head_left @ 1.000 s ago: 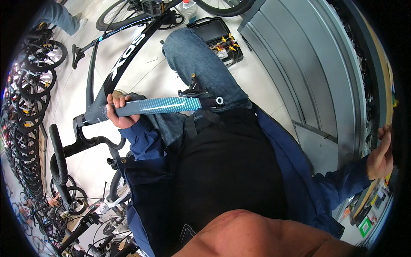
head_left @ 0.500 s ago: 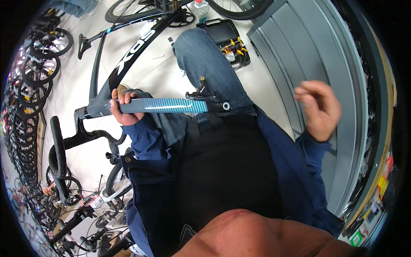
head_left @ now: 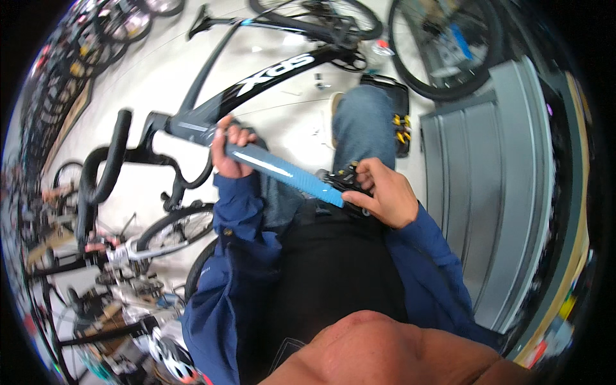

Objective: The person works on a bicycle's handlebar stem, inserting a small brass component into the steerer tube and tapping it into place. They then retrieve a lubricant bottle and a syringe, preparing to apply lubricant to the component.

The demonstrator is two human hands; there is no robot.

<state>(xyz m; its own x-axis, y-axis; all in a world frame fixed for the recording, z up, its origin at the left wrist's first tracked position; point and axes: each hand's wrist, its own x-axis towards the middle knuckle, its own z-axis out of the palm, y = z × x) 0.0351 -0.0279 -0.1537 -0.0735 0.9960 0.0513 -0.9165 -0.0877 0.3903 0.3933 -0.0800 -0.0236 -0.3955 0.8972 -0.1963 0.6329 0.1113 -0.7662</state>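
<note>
Nearest the person's dark-shirted torso, near the middle of the view and taken as the centre of the clock, the blue bicycle fork [head_left: 277, 169] slants from ten o'clock down toward four, its black tip close to the lap. At three o'clock the right hand [head_left: 389, 194] bends over that tip, thumb and fingertips closed about the black brake caliper [head_left: 339, 178]; how hard they press cannot be told. At ten o'clock the left hand [head_left: 232, 153] is wrapped round the upper part of the fork. Should that left grip loosen, the fork could roll or swing, since the front end seems to rest largely on the person, and the caliper could be tugged sideways or knocked on the leg. Pinching too near the caliper's edges could also nip a fingertip. Beyond, at nine to ten o'clock, the black drop handlebar [head_left: 117, 157] turns with the fork, so a sudden twist might drive it into the white bicycle [head_left: 138, 247] at eight. At eleven to twelve the black frame [head_left: 276, 77] leads away; a jolt there, from a shifting knee, would probably reach both hands. Around one o'clock lies the open toolbox [head_left: 387, 87], with a loose wheel [head_left: 444, 95] behind it, near a grey cabinet [head_left: 471, 186] at two to three; a straying foot could upset the tools.
</note>
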